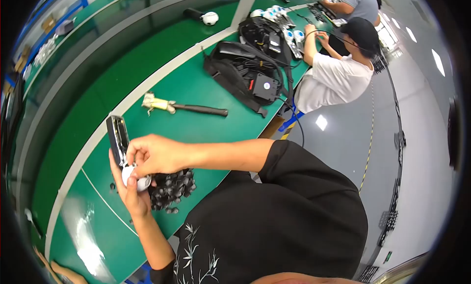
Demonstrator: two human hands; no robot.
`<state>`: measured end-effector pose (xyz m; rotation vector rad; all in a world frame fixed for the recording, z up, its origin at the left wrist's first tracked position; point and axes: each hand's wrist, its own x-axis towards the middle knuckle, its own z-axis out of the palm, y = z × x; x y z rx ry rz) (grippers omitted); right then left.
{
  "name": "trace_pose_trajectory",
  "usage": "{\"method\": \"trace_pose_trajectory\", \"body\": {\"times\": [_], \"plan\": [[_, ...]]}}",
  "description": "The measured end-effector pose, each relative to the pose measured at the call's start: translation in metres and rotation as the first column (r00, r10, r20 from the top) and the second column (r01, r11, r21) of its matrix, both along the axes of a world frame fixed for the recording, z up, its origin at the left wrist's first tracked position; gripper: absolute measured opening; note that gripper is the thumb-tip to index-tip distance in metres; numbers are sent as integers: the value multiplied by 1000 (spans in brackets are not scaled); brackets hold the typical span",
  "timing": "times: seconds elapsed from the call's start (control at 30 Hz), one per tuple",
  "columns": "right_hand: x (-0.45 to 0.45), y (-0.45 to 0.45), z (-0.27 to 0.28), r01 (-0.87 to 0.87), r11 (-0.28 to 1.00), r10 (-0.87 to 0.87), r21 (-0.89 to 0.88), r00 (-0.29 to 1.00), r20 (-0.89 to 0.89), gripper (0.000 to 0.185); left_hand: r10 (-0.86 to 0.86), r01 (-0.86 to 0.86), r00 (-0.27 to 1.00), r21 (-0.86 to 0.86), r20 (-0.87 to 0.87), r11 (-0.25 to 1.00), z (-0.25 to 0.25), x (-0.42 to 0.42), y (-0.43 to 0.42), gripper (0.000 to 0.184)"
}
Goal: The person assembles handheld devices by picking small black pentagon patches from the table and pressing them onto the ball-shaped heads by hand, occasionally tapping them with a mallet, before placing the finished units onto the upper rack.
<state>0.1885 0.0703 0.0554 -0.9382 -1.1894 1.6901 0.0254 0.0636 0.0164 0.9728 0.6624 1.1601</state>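
Observation:
A device with a rounded white head [128,175] and a long glossy black handle [117,139] rests in my left hand [131,198], whose fingers wrap it from below. My right hand [154,155] is closed in a pinch at the joint of head and handle; whatever small thing its fingertips hold is hidden. Just beside both hands lies a heap of small black parts [172,188], with a few strays around it. Farther along the green table [196,132] is a hammer [198,108], its head wrapped in pale and yellow material.
A black bag [235,70] with cables and a black box [265,87] lies on the table. Several white-headed devices [274,14] sit beyond it. A co-worker in a white shirt [338,80] sits there. A similar device [210,19] lies past the pale rail. Another person's arms [66,273] show bottom left.

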Motion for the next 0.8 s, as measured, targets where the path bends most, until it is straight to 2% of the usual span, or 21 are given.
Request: {"method": "trace_pose_trajectory", "body": {"times": [0.2, 0.33, 0.4, 0.43, 0.47, 0.5, 0.53, 0.67, 0.8], "plan": [[-4, -9, 3, 75, 996, -76, 45, 997, 19, 19, 17, -17, 998, 1, 53, 1000, 3, 5, -4, 86], [1, -8, -12, -1, 1000, 4, 24, 991, -133, 17, -46, 51, 989, -29, 144, 998, 2, -3, 4, 84], [11, -6, -26, 23, 992, -47, 124, 980, 194, 14, -51, 55, 989, -29, 142, 998, -3, -13, 7, 84], [14, -9, -37, 25, 991, -50, 128, 979, 197, 14, -49, 54, 989, -35, 136, 998, -6, -19, 8, 83], [14, -15, -49, 15, 902, -246, 431, 840, 485, 14, -48, 53, 990, -41, 130, 998, -8, -23, 9, 83], [13, -19, -60, -104, 736, -492, 669, 597, 634, 14, -47, 53, 991, -46, 123, 998, -9, -24, 10, 82], [13, -22, -68, -103, 733, -497, 672, 594, 633, 14, -51, 56, 991, -41, 125, 998, -5, -19, 9, 82], [9, -28, -91, -324, 665, -515, 673, 455, 727, 15, 192, -184, 978, 97, -86, 978, 24, 0, -8, 73], [7, -23, -93, -359, 684, -471, 636, 449, 760, 14, 301, -285, 945, 125, -131, 950, 12, -25, 1, 65]]}}
